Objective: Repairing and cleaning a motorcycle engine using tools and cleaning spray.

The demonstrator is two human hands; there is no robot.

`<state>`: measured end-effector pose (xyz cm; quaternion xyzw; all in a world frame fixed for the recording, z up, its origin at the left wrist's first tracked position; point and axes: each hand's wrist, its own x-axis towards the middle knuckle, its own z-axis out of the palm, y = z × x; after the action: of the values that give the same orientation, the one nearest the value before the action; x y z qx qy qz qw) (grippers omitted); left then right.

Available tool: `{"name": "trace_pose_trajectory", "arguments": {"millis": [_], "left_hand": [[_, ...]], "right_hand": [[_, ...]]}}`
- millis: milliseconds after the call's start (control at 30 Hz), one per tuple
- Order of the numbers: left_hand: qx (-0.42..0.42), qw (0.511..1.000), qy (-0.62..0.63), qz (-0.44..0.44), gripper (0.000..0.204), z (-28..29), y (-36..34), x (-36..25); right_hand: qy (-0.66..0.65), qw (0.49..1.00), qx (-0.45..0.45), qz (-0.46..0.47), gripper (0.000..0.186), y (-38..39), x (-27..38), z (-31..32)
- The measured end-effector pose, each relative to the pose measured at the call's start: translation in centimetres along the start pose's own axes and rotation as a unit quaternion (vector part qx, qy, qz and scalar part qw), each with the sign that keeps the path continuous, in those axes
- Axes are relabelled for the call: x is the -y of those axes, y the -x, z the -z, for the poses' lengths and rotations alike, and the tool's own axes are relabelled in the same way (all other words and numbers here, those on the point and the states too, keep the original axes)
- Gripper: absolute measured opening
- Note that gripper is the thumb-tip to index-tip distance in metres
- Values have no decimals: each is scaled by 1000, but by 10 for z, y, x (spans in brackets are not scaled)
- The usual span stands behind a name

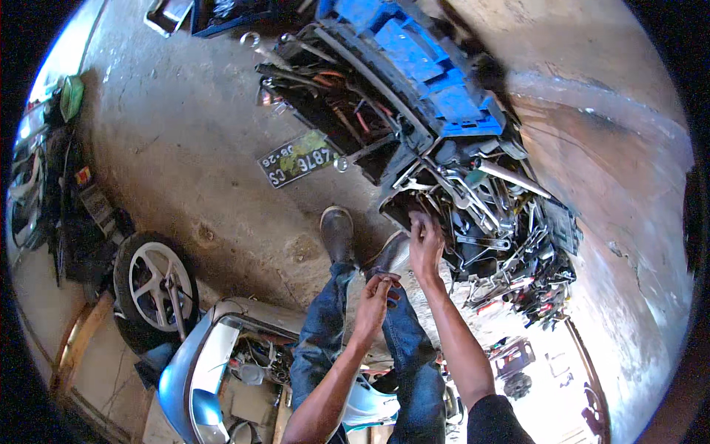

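My left hand point(376, 300) is closed in front of my knees, thumb and fingertips pinched together. Whatever small thing sits in the pinch is too small to name. My right hand point(427, 244) is over the near left corner of the tool tray point(396, 211), its fingers loosely bent and reaching down at the dark compartment. I see no object in it. Just beyond its fingers lies a heap of metal wrenches point(473, 207). A double-ended wrench point(483, 241) rests to the right of the hand.
A blue plastic bin point(414, 59) stands behind the tools. On the concrete floor lies a licence plate point(298, 158). A wheel with a tyre point(155, 285) is at left, near a blue-and-white motorcycle body point(203, 385). A wall point(629, 244) rises at right. My shoe point(337, 231) is on the floor.
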<state>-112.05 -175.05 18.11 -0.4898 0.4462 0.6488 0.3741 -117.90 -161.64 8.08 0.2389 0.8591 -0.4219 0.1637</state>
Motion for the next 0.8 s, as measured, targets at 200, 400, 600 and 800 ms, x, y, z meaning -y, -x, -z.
{"name": "trace_pose_trajectory", "arguments": {"millis": [200, 400, 600, 800], "left_hand": [[-18, 907, -371, -197, 24, -36, 9, -95], [42, 815, -560, -140, 26, -52, 1, -135], [22, 788, -602, -128, 28, -47, -2, -126], [-7, 794, -597, -116, 29, -6, 9, -42]], "right_hand": [[281, 950, 12, 138, 27, 12, -132, 3], [259, 951, 8, 169, 25, -1, -160, -15], [268, 945, 43, 184, 23, -8, -138, -5], [59, 964, 76, 248, 21, -57, 51, -18]]}}
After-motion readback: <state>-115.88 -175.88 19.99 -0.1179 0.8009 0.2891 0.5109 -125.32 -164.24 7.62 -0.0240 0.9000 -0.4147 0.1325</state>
